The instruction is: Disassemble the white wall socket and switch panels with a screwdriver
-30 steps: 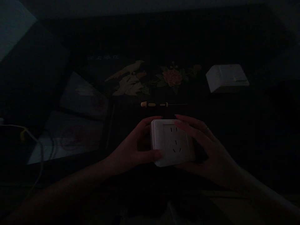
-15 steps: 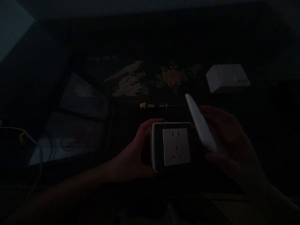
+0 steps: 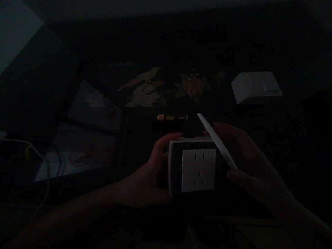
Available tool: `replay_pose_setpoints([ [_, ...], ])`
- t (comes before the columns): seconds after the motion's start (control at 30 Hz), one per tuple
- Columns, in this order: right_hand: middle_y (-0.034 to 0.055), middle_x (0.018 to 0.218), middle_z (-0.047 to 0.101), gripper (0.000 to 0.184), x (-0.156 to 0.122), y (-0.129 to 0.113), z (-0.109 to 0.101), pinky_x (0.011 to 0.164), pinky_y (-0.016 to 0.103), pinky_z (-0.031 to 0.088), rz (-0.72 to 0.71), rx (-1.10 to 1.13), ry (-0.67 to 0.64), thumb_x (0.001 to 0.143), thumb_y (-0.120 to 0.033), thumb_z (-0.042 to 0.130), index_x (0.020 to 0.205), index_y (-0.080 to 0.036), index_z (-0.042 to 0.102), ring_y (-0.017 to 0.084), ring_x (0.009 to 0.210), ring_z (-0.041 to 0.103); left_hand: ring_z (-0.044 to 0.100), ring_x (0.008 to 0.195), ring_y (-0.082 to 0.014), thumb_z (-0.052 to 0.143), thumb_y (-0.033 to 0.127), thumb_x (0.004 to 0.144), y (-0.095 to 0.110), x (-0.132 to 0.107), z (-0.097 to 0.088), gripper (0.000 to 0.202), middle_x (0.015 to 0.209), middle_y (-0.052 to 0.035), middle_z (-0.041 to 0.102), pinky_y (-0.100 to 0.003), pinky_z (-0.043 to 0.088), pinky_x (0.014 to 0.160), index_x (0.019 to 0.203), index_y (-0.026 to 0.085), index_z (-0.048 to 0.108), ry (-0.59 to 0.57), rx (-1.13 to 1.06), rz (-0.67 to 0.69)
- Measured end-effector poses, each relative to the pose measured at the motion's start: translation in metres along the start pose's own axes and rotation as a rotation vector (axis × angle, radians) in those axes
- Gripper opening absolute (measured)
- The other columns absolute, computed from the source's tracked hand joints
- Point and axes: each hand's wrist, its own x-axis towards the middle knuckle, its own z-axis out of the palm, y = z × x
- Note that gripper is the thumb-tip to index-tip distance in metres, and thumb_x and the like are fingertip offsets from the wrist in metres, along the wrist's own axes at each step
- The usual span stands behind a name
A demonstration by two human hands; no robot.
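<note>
Now the cover plate [image 3: 216, 140] has come off, baring the five-slot socket [image 3: 199, 171] at five o'clock in view; the left hand [image 3: 145, 178] clasps its mounting box [image 3: 170, 169], the right hand [image 3: 256, 169] pinches the plate at the socket's one o'clock.

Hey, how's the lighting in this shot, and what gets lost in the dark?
Head view: very dim and grainy, though the white socket face shows its slots; head view: the thin shaft of the screwdriver fades into the dark tabletop; head view: pale patches at left look like reflections.
</note>
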Motion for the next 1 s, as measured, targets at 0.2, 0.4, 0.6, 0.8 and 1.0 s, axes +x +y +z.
replay_pose_setpoints([
  [0.2,0.0039,0.142,0.058,0.063,0.0012,0.0024,0.0035,0.085,0.037,0.063,0.068,0.085,-0.088,0.078,-0.049,0.077,0.133,-0.04,0.049,0.029,0.12,0.065,0.051,0.135,-0.034,0.077,0.007,0.078,0.0008,-0.0018,0.0006,0.106,0.149,-0.0044,0.048,-0.048,0.054,0.099,0.149,0.053,0.014,0.004,0.009,0.03],
  [0.4,0.0041,0.138,0.061,0.059,0.0005,-0.0012,0.0066,0.083,0.035,0.063,0.142,0.14,-0.159,0.082,-0.049,0.073,0.133,-0.038,0.047,0.028,0.115,0.067,0.042,0.143,-0.03,0.081,0.01,0.074,0.0049,-0.0006,0.0053,0.107,0.152,0.003,0.045,-0.046,0.049,0.105,0.147,0.058,0.019,0.015,-0.18,0.006],
  [0.6,0.0056,0.13,0.064,0.06,0.0016,0.0014,0.007,0.081,0.033,0.063,0.157,0.143,-0.175,0.081,-0.047,0.074,0.134,-0.036,0.046,0.026,0.113,0.068,0.052,0.135,-0.0304,0.075,0.022,0.083,0.0075,0.0015,0.0078,0.092,0.144,-0.007,0.055,-0.045,0.049,0.104,0.152,0.044,0.018,0.017,-0.31,-0.037],
  [0.8,0.0048,0.125,0.066,0.059,0.001,0.0013,0.0072,0.079,0.033,0.063,0.144,0.151,-0.184,0.082,-0.047,0.074,0.133,-0.037,0.047,0.026,0.108,0.07,0.054,0.132,-0.0318,0.07,0.025,0.088,0.0045,0.0019,0.0058,0.085,0.144,-0.0082,0.055,-0.047,0.051,0.102,0.153,0.043,0.018,0.016,-0.322,-0.037],
  [1.0,0.0011,0.129,0.066,0.053,0.0016,0.0019,0.0061,0.081,0.03,0.063,0.117,0.145,-0.176,0.082,-0.046,0.074,0.13,-0.041,0.051,0.024,0.113,0.069,0.055,0.131,-0.0282,0.074,0.018,0.085,0.0038,0.0011,0.0063,0.087,0.139,-0.0038,0.059,-0.043,0.051,0.103,0.15,0.047,0.024,0.03,-0.328,-0.041],
])
